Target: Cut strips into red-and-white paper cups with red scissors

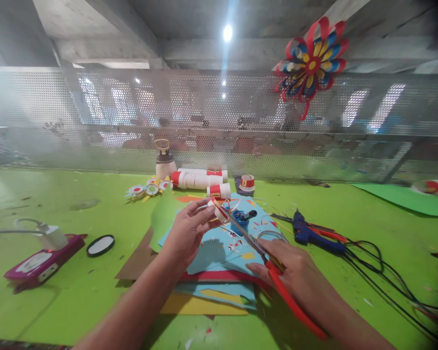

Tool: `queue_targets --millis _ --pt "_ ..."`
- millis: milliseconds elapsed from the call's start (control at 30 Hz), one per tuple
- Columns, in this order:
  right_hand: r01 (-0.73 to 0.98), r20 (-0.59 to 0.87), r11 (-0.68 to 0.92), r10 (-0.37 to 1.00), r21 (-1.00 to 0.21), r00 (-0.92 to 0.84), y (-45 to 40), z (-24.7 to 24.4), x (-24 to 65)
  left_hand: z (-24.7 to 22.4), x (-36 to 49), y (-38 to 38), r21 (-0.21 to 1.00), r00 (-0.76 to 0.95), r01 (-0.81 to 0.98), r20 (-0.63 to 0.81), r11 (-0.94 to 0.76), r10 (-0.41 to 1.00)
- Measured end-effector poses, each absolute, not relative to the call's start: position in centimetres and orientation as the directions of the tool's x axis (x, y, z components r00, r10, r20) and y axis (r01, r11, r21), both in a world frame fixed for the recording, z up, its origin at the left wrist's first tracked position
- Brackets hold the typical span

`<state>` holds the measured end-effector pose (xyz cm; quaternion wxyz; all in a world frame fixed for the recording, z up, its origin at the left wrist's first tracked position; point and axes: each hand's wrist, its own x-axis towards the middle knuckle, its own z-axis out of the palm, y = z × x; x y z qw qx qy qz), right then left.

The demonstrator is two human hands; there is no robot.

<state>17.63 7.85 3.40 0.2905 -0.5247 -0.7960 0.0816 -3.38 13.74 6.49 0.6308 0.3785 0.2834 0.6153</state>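
My left hand (185, 231) is closed around a red-and-white paper cup piece (218, 210), held up above the stacked paper. My right hand (294, 267) grips a pair of scissors (253, 243) with red handles. The blades point up and left, and their tips reach the cup piece; I cannot tell whether they are cutting into it. Just behind the blades stands a blue container (239, 224) with a black pen (251, 214) lying across it. Beneath my hands lies light blue paper (208, 260) strewn with small red, white and yellow scraps.
Nested paper cups (199, 180), a single upright cup (246, 183), a spray bottle (165, 165) and paper flowers (151, 187) sit at the back. To the right lies a blue glue gun (308, 232) with cables. A purple power strip (45, 262) and a tape roll (100, 245) are left.
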Motion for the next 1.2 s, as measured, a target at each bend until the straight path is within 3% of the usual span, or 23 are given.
queue_targets --millis 1200 --pt "0.756 0.356 0.443 0.887 -0.482 -0.293 7.89 3.27 17.36 6.05 -3.37 13.86 0.832 0.080 -0.549 0.153 -0.085 0.985"
